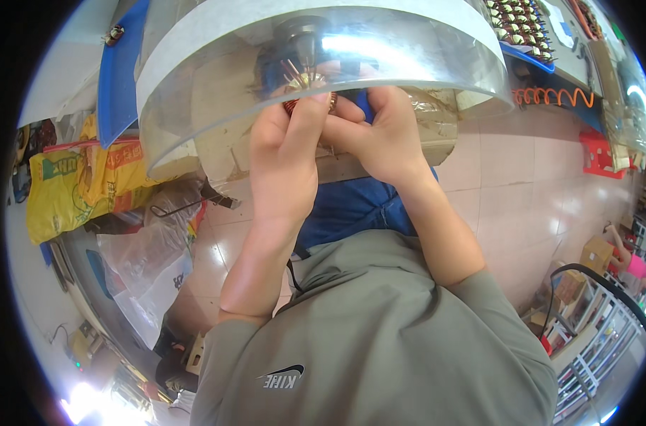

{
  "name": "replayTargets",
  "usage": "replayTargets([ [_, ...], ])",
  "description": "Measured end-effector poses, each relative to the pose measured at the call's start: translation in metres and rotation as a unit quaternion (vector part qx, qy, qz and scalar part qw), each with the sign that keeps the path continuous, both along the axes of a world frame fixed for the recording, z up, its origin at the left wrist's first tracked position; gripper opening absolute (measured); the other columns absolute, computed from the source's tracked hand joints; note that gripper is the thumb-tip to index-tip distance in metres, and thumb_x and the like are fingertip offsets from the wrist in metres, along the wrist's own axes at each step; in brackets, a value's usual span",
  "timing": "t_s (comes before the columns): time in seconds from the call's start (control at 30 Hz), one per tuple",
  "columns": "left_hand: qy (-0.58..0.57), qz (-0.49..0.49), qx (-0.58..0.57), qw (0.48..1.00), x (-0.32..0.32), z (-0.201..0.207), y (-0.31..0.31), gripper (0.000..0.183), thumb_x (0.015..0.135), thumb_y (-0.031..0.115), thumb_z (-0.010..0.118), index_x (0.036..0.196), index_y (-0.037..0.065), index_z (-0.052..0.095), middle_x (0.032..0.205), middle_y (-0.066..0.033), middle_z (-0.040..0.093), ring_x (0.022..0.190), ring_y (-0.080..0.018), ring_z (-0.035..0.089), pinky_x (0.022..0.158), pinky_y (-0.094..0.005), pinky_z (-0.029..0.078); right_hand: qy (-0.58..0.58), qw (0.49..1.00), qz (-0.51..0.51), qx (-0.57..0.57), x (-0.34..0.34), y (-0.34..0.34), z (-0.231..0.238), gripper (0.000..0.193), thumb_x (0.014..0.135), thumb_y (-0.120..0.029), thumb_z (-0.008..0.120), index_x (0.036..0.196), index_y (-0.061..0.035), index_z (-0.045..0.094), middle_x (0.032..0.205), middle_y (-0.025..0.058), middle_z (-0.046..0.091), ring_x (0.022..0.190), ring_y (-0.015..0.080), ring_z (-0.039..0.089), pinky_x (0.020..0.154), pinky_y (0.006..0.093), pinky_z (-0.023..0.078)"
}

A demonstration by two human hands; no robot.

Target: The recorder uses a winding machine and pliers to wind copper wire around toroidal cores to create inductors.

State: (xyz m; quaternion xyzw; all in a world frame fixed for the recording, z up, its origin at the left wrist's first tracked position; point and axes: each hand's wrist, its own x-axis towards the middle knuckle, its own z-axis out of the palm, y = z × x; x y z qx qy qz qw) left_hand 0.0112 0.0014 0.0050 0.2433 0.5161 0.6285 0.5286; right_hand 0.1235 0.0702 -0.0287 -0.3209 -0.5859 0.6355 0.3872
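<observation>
Behind the lower edge of a curved clear shield [216,106], both hands meet around a small copper-wire coil [305,83]. The coil has a pale core, and several stiff wire ends stick up from it. My left hand [287,145] grips it between thumb and fingers. From the other side, my right hand [380,135] has its thumb and fingers closed against the coil's right side. Its fingertips are partly hidden, and a bit of blue shows between them. Just beyond the coil stands a dark round machine part [299,35], blurred through the shield.
A blue tray [529,57] at the far right holds rows of similar coils. An orange coiled hose [554,96] hangs below it. At left are a blue panel [120,78] and yellow bags [60,188]. Brown cardboard [426,135] lies under the shield. Another person [632,266] is at far right.
</observation>
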Motion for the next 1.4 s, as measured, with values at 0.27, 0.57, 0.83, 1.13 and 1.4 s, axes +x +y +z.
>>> replayTargets([
  [0.27, 0.018, 0.043, -0.012, 0.999, 0.005, 0.004, 0.007, 0.032, 0.106, 0.023, 0.056, 0.093, -0.003, 0.069, 0.084, -0.0057, 0.07, 0.073, -0.0091, 0.061, 0.071, -0.0231, 0.047, 0.013, 1.0, 0.003, -0.003, -0.003, 0.005, -0.004, 0.024, 0.08, -0.012, 0.079, 0.099, -0.0023, 0.066, 0.069, -0.0064, 0.048, 0.068, 0.0046, 0.044, 0.061, 0.0226, 0.04],
  [0.57, 0.019, 0.043, -0.01, 0.999, 0.006, 0.003, 0.006, 0.028, 0.105, 0.02, 0.055, 0.096, -0.003, 0.067, 0.086, -0.0066, 0.071, 0.077, -0.0095, 0.063, 0.072, -0.0236, 0.049, 0.005, 1.0, -0.001, -0.004, -0.001, 0.002, -0.005, 0.024, 0.08, -0.013, 0.079, 0.096, -0.002, 0.065, 0.068, -0.0065, 0.047, 0.067, 0.0049, 0.043, 0.061, 0.023, 0.04],
  [0.83, -0.014, -0.005, 0.017, 1.0, 0.001, -0.003, -0.001, 0.021, 0.106, 0.016, 0.056, 0.118, 0.0, 0.063, 0.098, -0.0059, 0.07, 0.084, -0.012, 0.067, 0.079, -0.0256, 0.054, 0.016, 0.999, -0.023, 0.019, -0.001, -0.003, -0.004, 0.031, 0.08, -0.014, 0.079, 0.104, -0.0004, 0.066, 0.073, -0.004, 0.054, 0.072, 0.0051, 0.047, 0.065, 0.024, 0.045],
  [1.13, -0.003, 0.004, 0.025, 1.0, 0.002, -0.006, -0.006, 0.027, 0.107, 0.015, 0.055, 0.126, -0.003, 0.061, 0.098, -0.0069, 0.069, 0.086, -0.0127, 0.067, 0.08, -0.0257, 0.054, -0.029, 0.999, 0.004, 0.025, 0.004, -0.007, -0.001, 0.032, 0.081, -0.01, 0.078, 0.109, -0.0015, 0.066, 0.07, -0.0057, 0.047, 0.069, 0.0044, 0.042, 0.063, 0.0222, 0.041],
  [1.4, -0.007, 0.001, 0.012, 1.0, 0.006, -0.005, -0.019, 0.023, 0.107, 0.019, 0.055, 0.109, -0.002, 0.064, 0.089, -0.0077, 0.069, 0.084, -0.0131, 0.065, 0.08, -0.0269, 0.051, -0.005, 0.998, 0.005, 0.063, 0.01, -0.018, -0.002, 0.039, 0.081, -0.008, 0.079, 0.117, -0.002, 0.065, 0.072, -0.005, 0.049, 0.07, 0.005, 0.045, 0.066, 0.0233, 0.043],
])
